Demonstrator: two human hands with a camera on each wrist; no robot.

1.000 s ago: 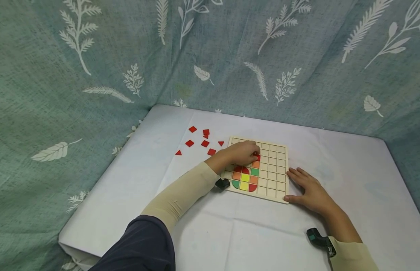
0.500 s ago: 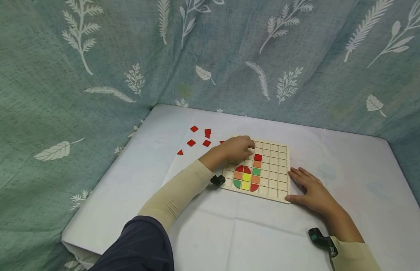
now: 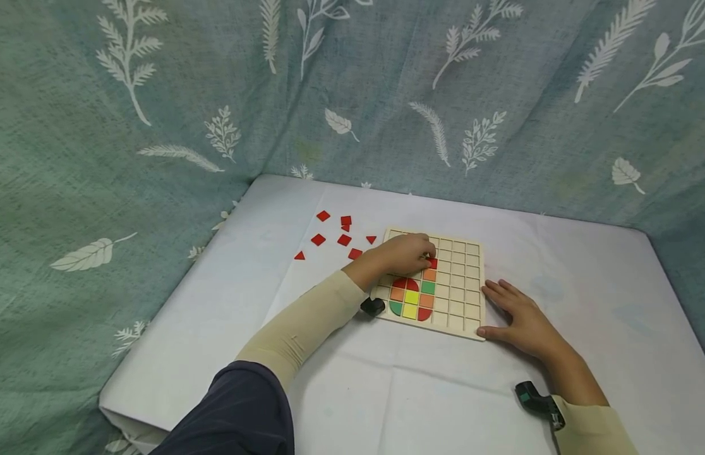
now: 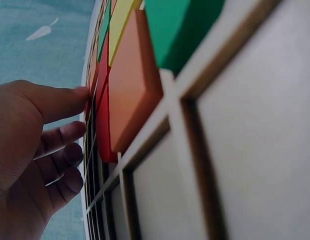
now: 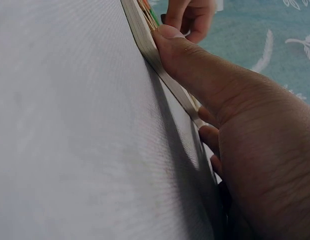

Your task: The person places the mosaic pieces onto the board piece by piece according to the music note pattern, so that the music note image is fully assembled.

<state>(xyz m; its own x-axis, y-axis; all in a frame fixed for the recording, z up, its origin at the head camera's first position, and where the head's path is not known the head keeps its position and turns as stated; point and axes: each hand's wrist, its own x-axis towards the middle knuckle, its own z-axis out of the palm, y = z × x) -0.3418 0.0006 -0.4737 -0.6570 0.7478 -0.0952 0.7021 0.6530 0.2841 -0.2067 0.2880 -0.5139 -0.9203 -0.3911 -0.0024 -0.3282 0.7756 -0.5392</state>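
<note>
Two jobs at once: bracing a pale gridded board (image 3: 457,297) lying flat on a white-covered table (image 3: 443,392) with the right hand (image 3: 520,322), and working over its far left part with the left hand (image 3: 405,254). Holding the left fingers loosely bent, and bringing the left thumb up against a red square tile (image 3: 434,263) at the far end of a column of coloured pieces (image 3: 427,287); whether gripping the tile or only touching it, impossible to tell. Laying the right fingers relaxed and spread along the board's right edge, resting the right thumb at the near right corner.

Possibly risking a crooked fit, from pressing on one side of the tile and tipping it over the ridge of its cell. Perhaps risking a shove into the orange square (image 3: 429,275) on the near side, by sliding rather than pressing straight down. Maybe inviting a skid of the whole board, through pushing sideways against a light brace. Carrying a black wrist device (image 3: 373,307) close to the near left corner, so chancing a bump there. Passing the left wrist just beside a loose red square (image 3: 355,253) and near a red triangle (image 3: 371,239), possibly scattering both by drawing back low.
</note>
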